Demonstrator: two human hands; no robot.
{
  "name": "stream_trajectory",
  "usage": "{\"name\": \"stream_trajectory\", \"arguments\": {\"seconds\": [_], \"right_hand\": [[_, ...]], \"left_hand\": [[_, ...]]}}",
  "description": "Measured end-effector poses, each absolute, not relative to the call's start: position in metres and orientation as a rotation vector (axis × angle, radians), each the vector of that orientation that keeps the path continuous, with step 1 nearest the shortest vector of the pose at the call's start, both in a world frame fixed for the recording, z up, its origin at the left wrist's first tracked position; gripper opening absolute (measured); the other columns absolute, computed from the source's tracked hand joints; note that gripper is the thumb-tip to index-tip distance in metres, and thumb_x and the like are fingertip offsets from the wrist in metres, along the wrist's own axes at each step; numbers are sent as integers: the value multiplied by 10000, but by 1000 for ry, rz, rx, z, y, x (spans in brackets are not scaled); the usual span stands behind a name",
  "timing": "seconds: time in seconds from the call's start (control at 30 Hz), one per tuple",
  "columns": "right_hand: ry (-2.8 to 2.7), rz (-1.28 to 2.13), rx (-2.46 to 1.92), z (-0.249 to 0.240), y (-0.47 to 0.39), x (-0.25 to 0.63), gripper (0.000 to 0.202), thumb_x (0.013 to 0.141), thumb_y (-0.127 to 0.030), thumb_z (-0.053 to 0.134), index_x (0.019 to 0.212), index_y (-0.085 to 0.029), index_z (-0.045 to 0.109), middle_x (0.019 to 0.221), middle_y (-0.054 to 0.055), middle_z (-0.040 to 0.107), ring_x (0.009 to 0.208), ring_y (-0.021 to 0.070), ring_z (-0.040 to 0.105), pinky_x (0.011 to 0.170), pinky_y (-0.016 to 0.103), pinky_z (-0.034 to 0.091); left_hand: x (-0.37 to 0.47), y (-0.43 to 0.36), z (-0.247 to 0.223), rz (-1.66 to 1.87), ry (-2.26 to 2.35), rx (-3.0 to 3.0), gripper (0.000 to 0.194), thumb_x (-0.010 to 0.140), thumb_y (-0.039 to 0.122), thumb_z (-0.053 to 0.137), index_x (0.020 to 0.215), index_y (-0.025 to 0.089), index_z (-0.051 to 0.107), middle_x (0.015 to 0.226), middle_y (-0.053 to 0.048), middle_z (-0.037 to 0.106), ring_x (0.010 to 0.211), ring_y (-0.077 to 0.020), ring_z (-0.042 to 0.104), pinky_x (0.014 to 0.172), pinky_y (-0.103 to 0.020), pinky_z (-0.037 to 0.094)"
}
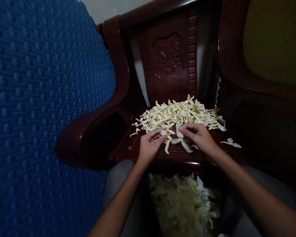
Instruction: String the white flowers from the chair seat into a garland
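My left hand (pixel 153 142) is closed, its thumb and fingers pinching a small white-and-yellow flower (pixel 167 144) over the front of the wooden seat. Close by on the right, my right hand (pixel 196 134) pinches one petal of a larger white flower (pixel 182 142), whose other petals spread out below the fingers. Just beyond both hands, a broad heap of pale flowers (pixel 177 112) covers the back of the seat. A single flower (pixel 231 143) lies apart at the right. Below, between my knees, sits a mass of white petals or flowers (pixel 182 200); what holds it is hidden.
The dark red wooden chair (pixel 167 59) has a carved backrest and curved armrests, the left armrest (pixel 88 128) beside my left arm. A blue studded mat (pixel 39 98) stands along the left. At the upper right is an olive-coloured surface (pixel 276 39).
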State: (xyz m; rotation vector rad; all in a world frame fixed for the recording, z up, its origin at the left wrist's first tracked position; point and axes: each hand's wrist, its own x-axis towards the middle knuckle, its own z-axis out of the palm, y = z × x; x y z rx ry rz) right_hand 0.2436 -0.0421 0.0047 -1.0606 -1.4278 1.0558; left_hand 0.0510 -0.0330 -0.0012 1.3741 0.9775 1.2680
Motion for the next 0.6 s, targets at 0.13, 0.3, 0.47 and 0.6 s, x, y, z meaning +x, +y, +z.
{"name": "stream_trajectory", "arguments": {"seconds": [0.13, 0.3, 0.47, 0.6], "right_hand": [[-1583, 1164, -1069, 5, -43, 250, 354, 756, -457, 672, 578, -151, 660, 547, 3, 570, 531, 118, 477, 515, 245, 331], [-1617, 1148, -1107, 8, -49, 242, 406, 837, -496, 588, 629, -155, 663, 523, -18, 525, 494, 89, 433, 479, 228, 286], [-1540, 1198, -1062, 10, -50, 234, 372, 843, -499, 576, 744, -153, 668, 583, -21, 529, 500, 84, 418, 458, 216, 275], [-1508, 1234, -1017, 9, -50, 232, 331, 757, -481, 683, 853, -164, 682, 634, -18, 551, 521, 89, 426, 458, 210, 286]], "left_hand": [[40, -25, 3, 1489, 1054, 1243, 345, 649, 312, 790, 924, 118, 716, 768, -40, 705, 618, -112, 630, 639, -227, 529], [42, -26, 2, 1430, 1037, 1275, 311, 626, 290, 800, 869, 109, 732, 613, -7, 660, 527, -100, 590, 571, -217, 504], [52, -33, -1, 1319, 973, 1324, 316, 623, 267, 804, 879, 94, 736, 613, -11, 654, 516, -92, 571, 568, -227, 514], [56, -36, -8, 1245, 924, 1342, 361, 584, 258, 829, 901, 108, 744, 757, -47, 684, 632, -127, 622, 629, -261, 555]]}}
